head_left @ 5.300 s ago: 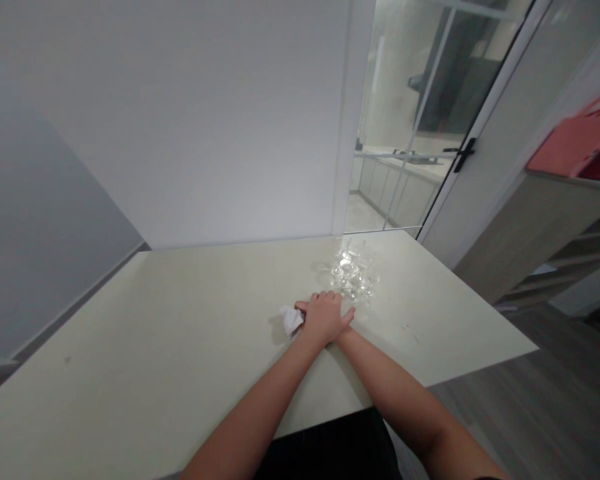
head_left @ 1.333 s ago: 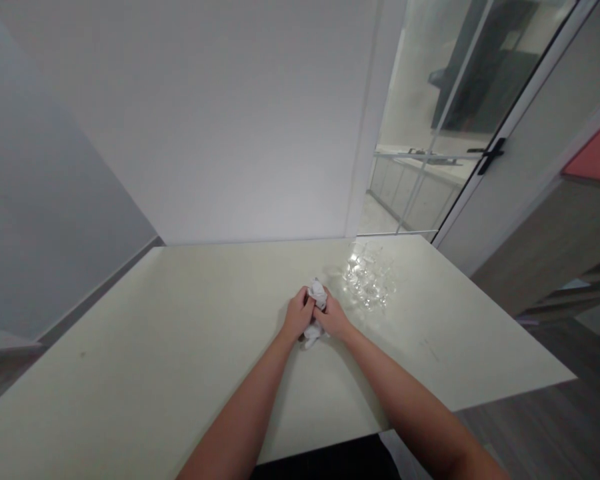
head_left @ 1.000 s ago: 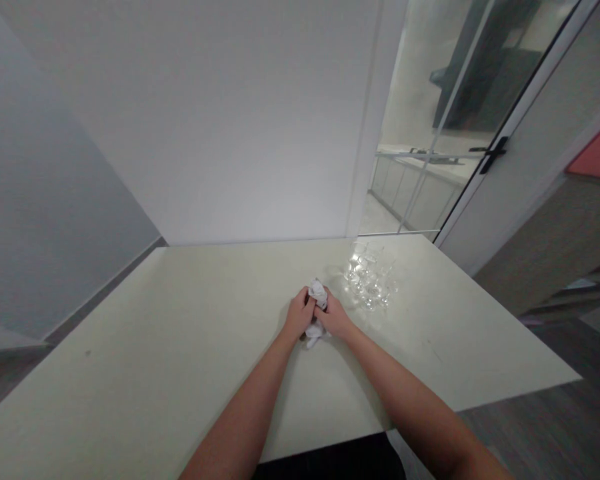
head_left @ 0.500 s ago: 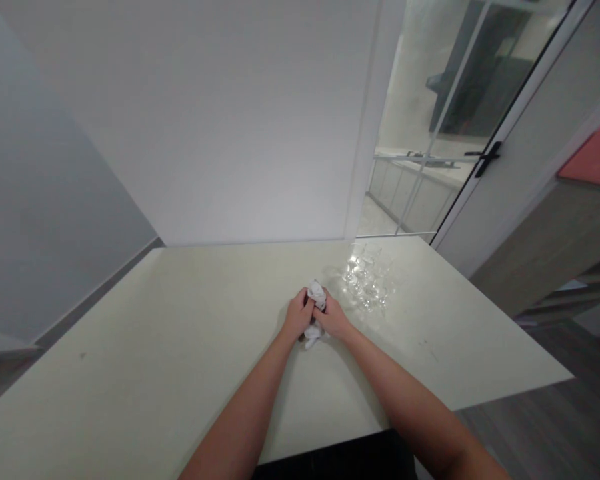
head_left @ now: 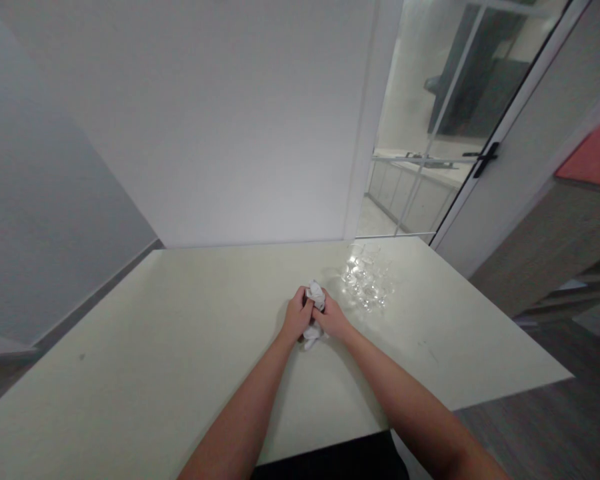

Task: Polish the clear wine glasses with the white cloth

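Both hands meet around a crumpled white cloth above the middle of the pale table. My left hand is closed on the cloth from the left, and my right hand grips it from the right, the thumbs close together. Part of the cloth bulges out above the fingers and another part hangs below them. Something dark shows between the hands, too small to make out. Just to the right and farther back stands a cluster of several clear glasses.
A white wall panel rises behind the table's back edge. At the right are a glass-paned door with a black handle and a wooden shelf unit with a red item on top.
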A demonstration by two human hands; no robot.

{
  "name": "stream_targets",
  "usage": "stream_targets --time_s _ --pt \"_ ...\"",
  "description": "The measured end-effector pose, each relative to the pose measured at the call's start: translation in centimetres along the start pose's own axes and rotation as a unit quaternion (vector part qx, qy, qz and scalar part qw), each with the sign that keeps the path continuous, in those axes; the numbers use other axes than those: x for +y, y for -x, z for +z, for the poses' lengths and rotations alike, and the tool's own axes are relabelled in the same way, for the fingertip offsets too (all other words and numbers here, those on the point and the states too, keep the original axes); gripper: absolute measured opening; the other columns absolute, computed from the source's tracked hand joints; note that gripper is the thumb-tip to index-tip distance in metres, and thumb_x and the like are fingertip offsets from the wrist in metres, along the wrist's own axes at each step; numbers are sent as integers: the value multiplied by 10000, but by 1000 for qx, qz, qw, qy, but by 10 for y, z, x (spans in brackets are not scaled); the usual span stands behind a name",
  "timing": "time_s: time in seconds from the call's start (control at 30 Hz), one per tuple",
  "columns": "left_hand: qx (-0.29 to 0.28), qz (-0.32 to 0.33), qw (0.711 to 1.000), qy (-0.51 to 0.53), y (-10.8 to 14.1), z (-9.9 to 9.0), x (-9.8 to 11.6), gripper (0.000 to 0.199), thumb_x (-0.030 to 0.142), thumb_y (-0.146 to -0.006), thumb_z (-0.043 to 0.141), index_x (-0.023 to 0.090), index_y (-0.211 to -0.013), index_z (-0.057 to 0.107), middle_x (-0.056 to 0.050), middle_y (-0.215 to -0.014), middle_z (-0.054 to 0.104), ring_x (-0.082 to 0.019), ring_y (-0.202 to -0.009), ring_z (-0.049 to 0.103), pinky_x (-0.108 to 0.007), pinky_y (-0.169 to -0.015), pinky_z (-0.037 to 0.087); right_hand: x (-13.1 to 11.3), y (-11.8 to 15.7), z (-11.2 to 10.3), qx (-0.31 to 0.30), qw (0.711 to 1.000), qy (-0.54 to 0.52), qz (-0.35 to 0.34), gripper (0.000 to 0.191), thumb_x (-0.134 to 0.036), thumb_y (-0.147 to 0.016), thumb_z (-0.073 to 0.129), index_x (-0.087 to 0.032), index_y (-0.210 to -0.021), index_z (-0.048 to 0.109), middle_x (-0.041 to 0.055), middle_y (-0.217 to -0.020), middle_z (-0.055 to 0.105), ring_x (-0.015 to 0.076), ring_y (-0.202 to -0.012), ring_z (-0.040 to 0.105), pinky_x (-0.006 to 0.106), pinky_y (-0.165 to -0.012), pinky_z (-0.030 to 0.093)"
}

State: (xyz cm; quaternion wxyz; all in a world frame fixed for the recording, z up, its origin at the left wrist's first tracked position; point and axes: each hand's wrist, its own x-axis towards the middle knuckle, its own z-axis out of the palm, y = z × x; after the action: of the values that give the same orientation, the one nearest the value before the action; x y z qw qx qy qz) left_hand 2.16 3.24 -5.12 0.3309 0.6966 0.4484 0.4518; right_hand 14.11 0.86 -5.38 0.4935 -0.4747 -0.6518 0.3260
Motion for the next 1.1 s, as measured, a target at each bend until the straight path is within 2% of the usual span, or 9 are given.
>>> stream_targets --time_s 0.13,0.57,0.83,1.1 --pt "14 -3 1000 20 0 0 2 129 277 -833 432 198 -897 511 13 -793 581 -132 -730 534 -242 -683 408 0 0 0 1 1000 -2 8 460 -190 -744 531 -211 -1200 481 36 -1007 632 175 -890 576 340 -852 454" --pt "-4 -4 1000 3 0 0 3 163 323 -844 417 196 -837 519 20 -749 569 -131 -693 514 -234 -644 382 5 0 0 -6 1000 10 21 442 -212 -747 529 -214 -1186 482 21 -933 633 165 -815 570 314 -768 460" --pt "-5 -12 1000 -13 0 -1 2 138 300 -838 419 196 -800 502 21 -730 551 -132 -684 504 -237 -630 374 2 -1 0 -11 1000 18 16 413 -209 -749 526 -212 -1160 483 24 -963 631 169 -854 574 324 -804 454" --pt "-3 -3 1000 -13 -2 1 -2 155 320 -845 424 195 -788 497 21 -721 541 -134 -688 497 -237 -637 363 5 -1 -2 -12 1000 21 20 404 -213 -742 534 -201 -1144 491 14 -913 619 161 -811 561 310 -773 451"
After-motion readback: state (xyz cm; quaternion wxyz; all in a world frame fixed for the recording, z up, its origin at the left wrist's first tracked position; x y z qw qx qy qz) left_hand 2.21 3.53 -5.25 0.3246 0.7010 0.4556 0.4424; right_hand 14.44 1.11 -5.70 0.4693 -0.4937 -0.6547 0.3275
